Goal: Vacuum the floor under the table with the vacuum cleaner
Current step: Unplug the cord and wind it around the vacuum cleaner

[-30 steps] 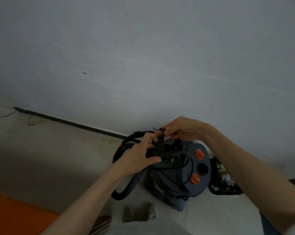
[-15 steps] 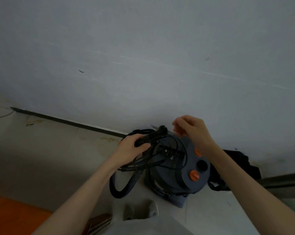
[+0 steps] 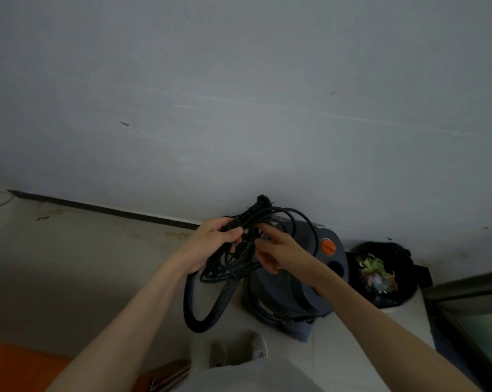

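Grey wall behind; vacuum cleaner (image 3: 293,278) stands on floor (image 3: 69,264) at its foot. My left hand (image 3: 211,244) grips the power cord (image 3: 267,219) bundle; my right hand (image 3: 278,250), back from the air, now picks at its loops, index extended: unwinding begun, I judge.

A black rubbish bag (image 3: 380,273) sits against the grey wall (image 3: 239,94) by a shoe (image 3: 239,349).

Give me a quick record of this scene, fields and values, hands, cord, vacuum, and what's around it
left hand: grips the bundled power cord above the vacuum
right hand: reaches into the loops, forefinger extended; grip on a strand unclear
vacuum cleaner: grey canister with orange knobs, on the floor by the wall
hose: black, loops down left of the canister
bin bag: black, right of the vacuum, holds rubbish
task state: vacuuming not yet begun
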